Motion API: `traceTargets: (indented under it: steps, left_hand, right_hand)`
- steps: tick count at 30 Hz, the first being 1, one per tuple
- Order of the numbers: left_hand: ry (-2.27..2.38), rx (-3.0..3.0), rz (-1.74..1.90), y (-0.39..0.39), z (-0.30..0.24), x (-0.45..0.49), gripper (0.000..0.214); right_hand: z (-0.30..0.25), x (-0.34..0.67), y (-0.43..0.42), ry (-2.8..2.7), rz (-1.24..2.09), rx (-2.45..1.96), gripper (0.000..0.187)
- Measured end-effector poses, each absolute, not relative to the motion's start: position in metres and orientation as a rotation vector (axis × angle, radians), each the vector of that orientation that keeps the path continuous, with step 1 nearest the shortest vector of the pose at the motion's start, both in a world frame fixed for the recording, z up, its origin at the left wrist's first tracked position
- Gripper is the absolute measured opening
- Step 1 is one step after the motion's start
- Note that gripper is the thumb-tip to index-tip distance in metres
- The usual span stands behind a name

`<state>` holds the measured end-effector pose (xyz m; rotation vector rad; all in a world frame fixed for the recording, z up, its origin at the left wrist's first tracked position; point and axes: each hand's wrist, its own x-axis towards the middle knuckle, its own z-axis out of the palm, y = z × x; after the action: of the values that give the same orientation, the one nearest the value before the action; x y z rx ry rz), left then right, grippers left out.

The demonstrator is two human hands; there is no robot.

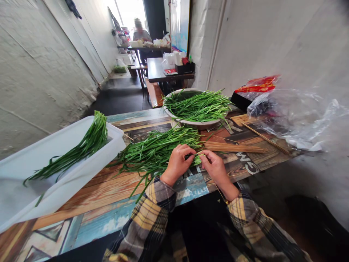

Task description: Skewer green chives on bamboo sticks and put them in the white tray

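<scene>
My left hand [181,160] is closed in a pinch on the pale cut ends of a few garlic chives [198,159]. Close beside it, my right hand [215,169] pinches at the same ends with thumb and forefinger. A thin stick [220,192], looking like a bamboo skewer, shows below my right palm; its tip is hidden by the fingers. Under and left of my left hand lies a loose pile of garlic chives [152,151] on the table. A bundle of bamboo skewers [231,146] lies just beyond my right hand.
A white plastic bin [81,193] at left holds a bunch of chives [94,140]. Behind the pile stands a wide bowl [188,123] heaped with chives. Clear plastic bags [297,116] and a thicker stick [264,137] lie at right. A person [141,35] is at a far table.
</scene>
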<state>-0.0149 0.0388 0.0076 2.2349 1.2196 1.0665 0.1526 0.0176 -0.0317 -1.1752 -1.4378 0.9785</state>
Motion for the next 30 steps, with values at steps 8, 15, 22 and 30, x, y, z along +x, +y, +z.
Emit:
traceTargets:
  steps: [8, 15, 22, 30]
  left_hand:
    - [1.176, 2.243, 1.035, 0.0400, 0.0079, -0.0162, 0.011]
    - [1.153, 2.242, 1.020, 0.0396, 0.0088, -0.0171, 0.012]
    - [1.164, 2.254, 1.001, 0.0396, 0.0082, -0.0174, 0.014]
    - [1.178, 2.207, 1.014, 0.0386, 0.0089, -0.0165, 0.014]
  right_hand:
    - [-0.0300, 0.1522, 0.0176, -1.429, 1.001, -1.161, 0.026]
    - [-0.0315, 0.1523, 0.0178, -1.410, 1.010, -1.154, 0.027]
    - [-0.0320, 0.1529, 0.0183, -1.426, 0.992, -1.163, 0.027]
    - [-0.0303, 0.1518, 0.0178, -1.429, 0.988, -1.174, 0.026]
